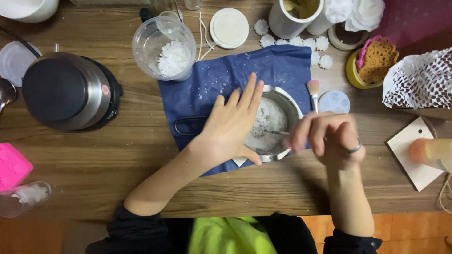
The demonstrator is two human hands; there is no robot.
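Note:
A small metal pot (288, 104) with white flakes or wax inside sits on a dark blue cloth (221, 77) in the middle of the wooden table. My left hand (231, 126) lies flat over the pot's left rim, fingers spread. My right hand (329, 138), blurred and wearing a ring, grips a thin metal stirrer (275, 132) whose tip reaches into the white contents. The pot's wire handle (188, 125) sticks out to the left, beside my left wrist.
A clear plastic cup (165, 47) with white flakes stands behind the cloth. A black and steel kettle-like pot (66, 89) sits at left, a pink mould (12, 167) at the left edge. A small brush (313, 91), white wax flowers (320, 44), a yellow tin (362, 70) lie at right.

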